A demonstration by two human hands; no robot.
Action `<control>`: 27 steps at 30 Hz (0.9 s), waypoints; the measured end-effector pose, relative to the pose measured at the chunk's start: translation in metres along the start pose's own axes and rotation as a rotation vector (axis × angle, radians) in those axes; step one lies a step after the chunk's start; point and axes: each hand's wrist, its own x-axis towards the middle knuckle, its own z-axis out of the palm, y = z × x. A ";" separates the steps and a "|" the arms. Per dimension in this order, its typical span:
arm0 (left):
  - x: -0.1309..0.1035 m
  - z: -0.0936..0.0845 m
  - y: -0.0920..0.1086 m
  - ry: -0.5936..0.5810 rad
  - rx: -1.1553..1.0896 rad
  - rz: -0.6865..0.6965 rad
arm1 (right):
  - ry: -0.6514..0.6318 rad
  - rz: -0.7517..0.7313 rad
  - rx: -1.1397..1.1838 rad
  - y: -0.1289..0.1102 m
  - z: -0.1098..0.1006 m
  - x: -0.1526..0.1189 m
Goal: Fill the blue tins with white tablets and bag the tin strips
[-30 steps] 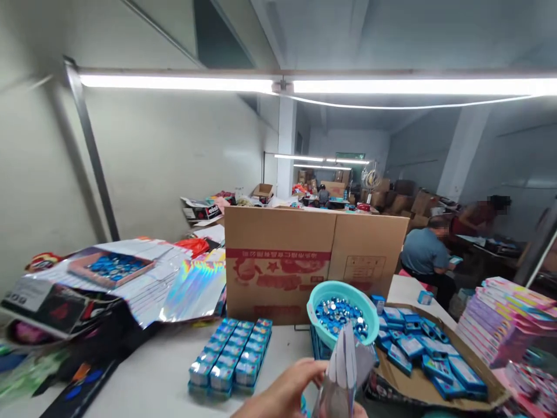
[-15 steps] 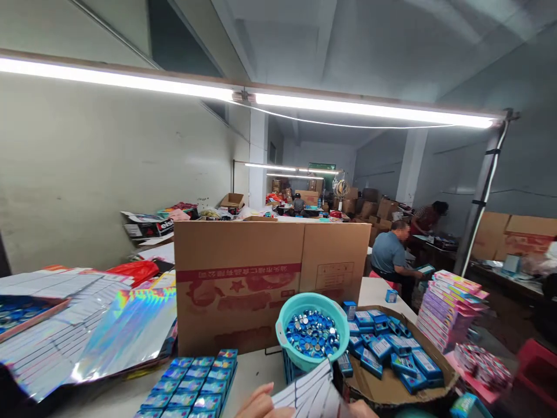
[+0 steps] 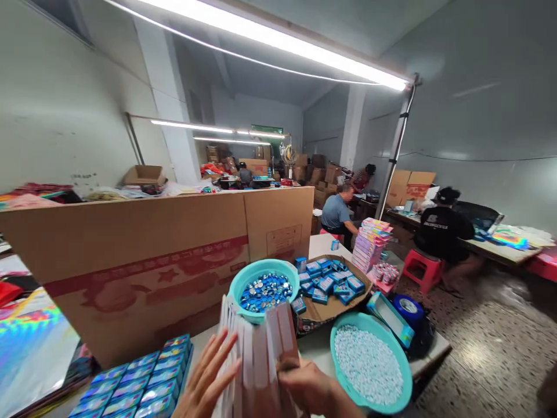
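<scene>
A fanned bundle of white folded sheets [image 3: 252,360] stands upright between my hands at the bottom centre. My left hand [image 3: 209,374] rests against its left side with the fingers spread. On the right, my right hand [image 3: 311,383] grips the bundle's edge, thumb and fingers pressed together. Just behind the bundle is a turquoise basin [image 3: 237,281] of blue and silver round pieces. Rows of small blue boxes [image 3: 141,380] lie left of my left hand. Right of my right hand sits a turquoise basin [image 3: 407,377] filled with small pale pieces.
A cardboard panel [image 3: 143,255] stands behind the work area. Small blue boxes fill a cardboard tray [image 3: 319,310]. Blue tape [image 3: 408,307] lies at the right table edge. Pink boxes [image 3: 369,241] are stacked beyond. People [image 3: 444,226] sit farther back near a red stool [image 3: 422,270].
The view has turned right, bringing the basin of pale pieces into sight. The bundle is now raised upright, and both hands show more fully, my left fingers spread against it.
</scene>
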 end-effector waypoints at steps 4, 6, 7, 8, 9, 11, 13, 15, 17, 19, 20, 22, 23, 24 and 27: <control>0.017 0.005 0.012 -0.302 -0.095 0.071 | 0.029 0.010 0.140 0.011 -0.001 -0.007; 0.022 0.010 0.018 -0.400 -0.239 -0.019 | 0.069 0.045 0.178 0.013 -0.005 -0.014; 0.023 0.014 0.020 -0.418 -0.314 -0.076 | 0.072 0.062 0.192 0.013 -0.009 -0.017; 0.023 0.018 0.021 -0.457 -0.371 -0.159 | 0.066 0.083 0.210 0.015 -0.014 -0.018; 0.022 0.023 0.022 -0.476 -0.428 -0.247 | 0.086 0.057 0.240 0.017 -0.020 -0.018; 0.018 0.031 0.024 -0.528 -0.517 -0.382 | 0.074 0.009 0.259 0.021 -0.030 -0.018; 0.014 0.036 0.025 -0.557 -0.565 -0.437 | 0.028 -0.016 0.187 0.024 -0.037 -0.019; 0.011 0.038 0.023 -0.545 -0.569 -0.399 | -0.006 -0.004 0.078 0.020 -0.041 -0.021; 0.010 0.038 0.017 -0.489 -0.531 -0.330 | 0.017 -0.014 0.009 0.012 -0.043 -0.021; 0.015 0.036 0.008 -0.416 -0.465 -0.282 | 0.046 -0.045 -0.030 0.002 -0.044 -0.018; 0.019 0.035 0.005 -0.377 -0.423 -0.266 | 0.048 -0.056 -0.055 -0.003 -0.043 -0.016; 0.032 0.031 0.000 -0.309 -0.332 -0.219 | 0.014 -0.054 -0.116 -0.012 -0.041 -0.010; 0.040 0.029 0.000 -0.292 -0.288 -0.189 | -0.011 -0.051 -0.142 -0.014 -0.040 -0.007; 0.047 0.026 0.001 -0.292 -0.250 -0.158 | -0.037 -0.053 -0.160 -0.016 -0.038 -0.005; 0.064 0.019 0.006 -0.379 -0.200 -0.079 | -0.104 -0.060 -0.153 -0.013 -0.032 -0.002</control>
